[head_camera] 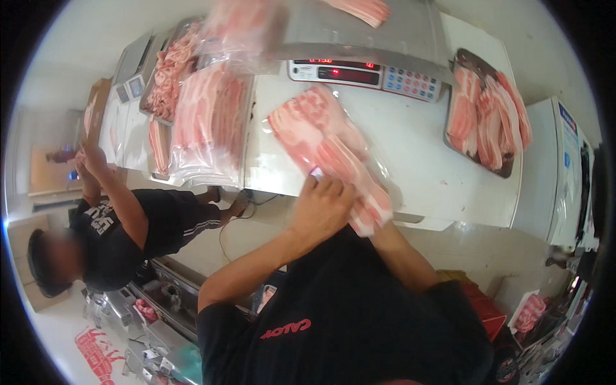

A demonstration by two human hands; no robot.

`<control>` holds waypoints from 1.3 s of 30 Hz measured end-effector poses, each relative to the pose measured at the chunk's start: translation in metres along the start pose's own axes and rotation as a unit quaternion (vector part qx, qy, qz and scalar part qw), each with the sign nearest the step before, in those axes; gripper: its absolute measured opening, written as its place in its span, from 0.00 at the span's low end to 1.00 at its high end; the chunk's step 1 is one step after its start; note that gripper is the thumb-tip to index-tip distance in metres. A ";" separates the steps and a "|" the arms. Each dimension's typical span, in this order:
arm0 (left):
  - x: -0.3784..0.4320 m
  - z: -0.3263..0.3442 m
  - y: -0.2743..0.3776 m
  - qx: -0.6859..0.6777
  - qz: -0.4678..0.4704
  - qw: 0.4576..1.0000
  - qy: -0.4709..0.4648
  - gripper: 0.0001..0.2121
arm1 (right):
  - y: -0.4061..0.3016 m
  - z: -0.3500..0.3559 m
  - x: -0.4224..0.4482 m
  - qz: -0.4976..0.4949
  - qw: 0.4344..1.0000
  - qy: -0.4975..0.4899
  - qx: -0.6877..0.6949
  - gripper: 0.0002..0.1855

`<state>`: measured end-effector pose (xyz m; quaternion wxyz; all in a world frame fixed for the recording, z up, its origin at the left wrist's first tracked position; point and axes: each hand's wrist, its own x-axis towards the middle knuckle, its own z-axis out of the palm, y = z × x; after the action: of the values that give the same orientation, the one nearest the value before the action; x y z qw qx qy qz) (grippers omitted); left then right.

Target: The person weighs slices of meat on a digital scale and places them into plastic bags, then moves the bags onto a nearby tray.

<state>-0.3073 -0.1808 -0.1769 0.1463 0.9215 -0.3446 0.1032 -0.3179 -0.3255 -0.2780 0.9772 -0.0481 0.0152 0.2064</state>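
Note:
In front of me, a clear plastic bag (373, 151) of sliced pork belly (317, 120) lies slantwise on the white table. Long pork belly strips (353, 171) reach from the bag past the table's near edge. My left hand (329, 199) comes in from the left with its fingers curled on the bag's open end, beside the strips. A small white and purple bit (315, 172) shows at its fingertips. The right forearm passes beneath the near ends of the strips, and the meat hides my right hand, so its grip cannot be seen.
A digital scale (409, 82) stands behind the bag, with pork slices (361, 10) on its steel platter (332, 38). At right is a meat tray (505, 168). Bagged sliced pork (209, 120) and a tray of meat pieces (168, 72) are at left. Another person (115, 236) stands left.

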 end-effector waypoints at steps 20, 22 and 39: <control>-0.028 0.005 -0.055 -0.176 0.083 0.979 0.054 0.13 | 0.057 0.098 0.129 -0.160 0.893 -0.076 -0.414 0.42; -0.027 -0.003 -0.065 -0.202 0.096 0.974 0.044 0.13 | 0.064 0.099 0.139 -0.170 0.890 -0.088 -0.413 0.42; -0.036 0.027 -0.167 -0.067 -0.195 0.976 0.064 0.38 | 0.055 0.102 0.076 -0.156 0.747 0.195 -0.616 0.31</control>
<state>-0.2206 -0.0479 -0.2459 0.2465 0.9506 -0.1544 0.1083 -0.2702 -0.2345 -0.1854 0.7298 -0.6803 0.0675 0.0018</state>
